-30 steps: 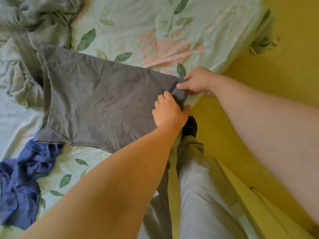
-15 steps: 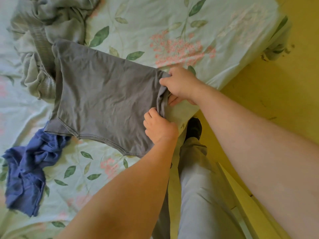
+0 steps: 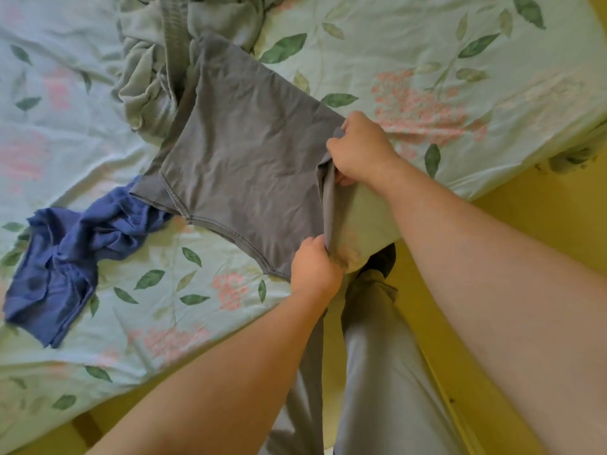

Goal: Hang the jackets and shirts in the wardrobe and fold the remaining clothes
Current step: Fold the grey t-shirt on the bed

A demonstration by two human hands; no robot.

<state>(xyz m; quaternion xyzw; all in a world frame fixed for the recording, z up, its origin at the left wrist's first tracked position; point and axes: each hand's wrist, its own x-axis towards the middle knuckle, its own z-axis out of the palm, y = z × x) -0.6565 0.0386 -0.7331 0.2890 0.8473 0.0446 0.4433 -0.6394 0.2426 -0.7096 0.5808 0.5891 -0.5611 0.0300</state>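
Observation:
A dark grey T-shirt lies spread on the floral bed sheet, its near edge at the corner of the bed. My right hand grips the upper part of that near edge. My left hand pinches the lower part of the same edge by the hem. The cloth between my two hands stands up in a fold. A crumpled blue garment lies left of the T-shirt, partly under its hem. A heap of pale grey-green clothes lies behind the T-shirt.
The bed's corner ends just right of my hands, with yellow floor beyond it. My leg in light grey trousers stands against the bed edge, with a dark shoe below the corner.
My hands have spread apart along the T-shirt's near edge: the left slid down towards the hem, the right stayed higher. The edge now stands lifted in a fold.

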